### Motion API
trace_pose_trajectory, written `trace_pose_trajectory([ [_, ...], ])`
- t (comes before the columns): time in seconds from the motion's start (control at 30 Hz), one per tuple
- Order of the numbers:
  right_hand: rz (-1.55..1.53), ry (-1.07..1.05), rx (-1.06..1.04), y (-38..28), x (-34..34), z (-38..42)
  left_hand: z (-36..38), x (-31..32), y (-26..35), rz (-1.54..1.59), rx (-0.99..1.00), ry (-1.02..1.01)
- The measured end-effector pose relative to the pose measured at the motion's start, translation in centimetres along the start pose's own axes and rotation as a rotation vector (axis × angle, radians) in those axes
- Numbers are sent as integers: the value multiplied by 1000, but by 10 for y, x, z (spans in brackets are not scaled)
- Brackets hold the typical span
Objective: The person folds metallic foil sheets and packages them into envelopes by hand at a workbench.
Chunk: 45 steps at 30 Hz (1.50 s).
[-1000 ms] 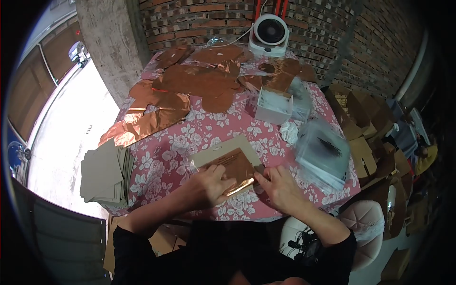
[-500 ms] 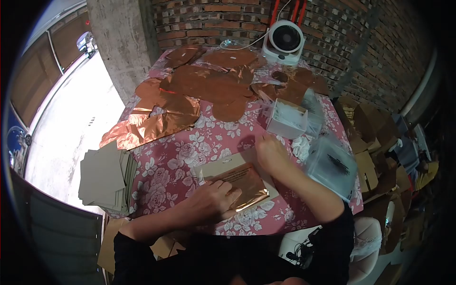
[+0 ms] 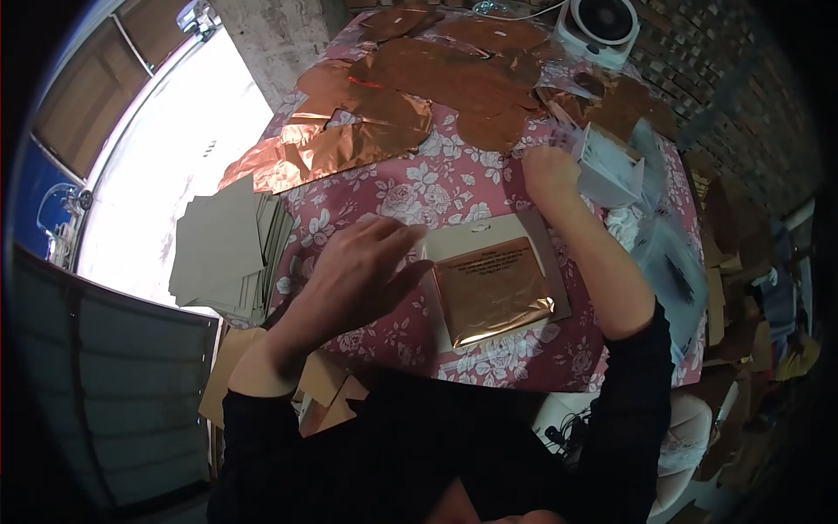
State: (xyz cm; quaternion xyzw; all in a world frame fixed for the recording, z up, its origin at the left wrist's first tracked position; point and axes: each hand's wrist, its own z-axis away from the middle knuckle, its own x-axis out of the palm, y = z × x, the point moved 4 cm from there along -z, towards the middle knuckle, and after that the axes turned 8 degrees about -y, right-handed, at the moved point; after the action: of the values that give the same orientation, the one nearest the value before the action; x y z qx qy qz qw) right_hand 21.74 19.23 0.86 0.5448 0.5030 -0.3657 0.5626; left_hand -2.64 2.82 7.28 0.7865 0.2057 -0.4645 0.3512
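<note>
A folded copper-coloured foil piece lies on the table in front of me, with lines of small dark print across its upper part. Beneath it, a beige card with a small hanging slot at the top edge shows around it. My left hand hovers just left of the card, fingers stretched and thumb apart, holding nothing. Farther off, beside a small white box with pale contents, my right hand has its fingers curled closed; what is in them, if anything, is hidden.
A stack of grey-beige cards stands at the left edge. Large copper foil sheets cover the far side. Clear plastic bags lie at right, with a white fan at the back. The tablecloth is floral pink.
My left hand has lifted off the foil piece and moved left, its fingers opening. My right hand has moved toward the white box. The camera view has shifted, tilting down.
</note>
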Motion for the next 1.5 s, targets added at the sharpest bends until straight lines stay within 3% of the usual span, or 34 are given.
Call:
trace_pose_trajectory([
  [0.13,-230,145,-172,4,-37,73,-6,26,19,14,110,-72],
  [0.2,-399,53,-163,16,-48,118,-13,49,25,34,155,-160],
  [0.33,-766,119,-89,51,-60,213,-23,77,48,120,336,-166],
  [0.4,-797,84,-6,61,-55,252,-32,87,61,24,409,-271],
  [0.43,-833,36,65,63,-49,269,-38,102,60,-22,359,-433],
  [0.57,-746,7,113,54,-35,312,-53,123,60,-121,321,-556],
  [0.73,-637,102,5,40,-20,316,-51,130,54,-33,328,-537],
  [1.27,-432,78,-42,20,-7,241,-48,131,55,-109,422,-429],
  [1.5,-445,212,-108,18,1,241,-49,134,54,-132,419,-429],
])
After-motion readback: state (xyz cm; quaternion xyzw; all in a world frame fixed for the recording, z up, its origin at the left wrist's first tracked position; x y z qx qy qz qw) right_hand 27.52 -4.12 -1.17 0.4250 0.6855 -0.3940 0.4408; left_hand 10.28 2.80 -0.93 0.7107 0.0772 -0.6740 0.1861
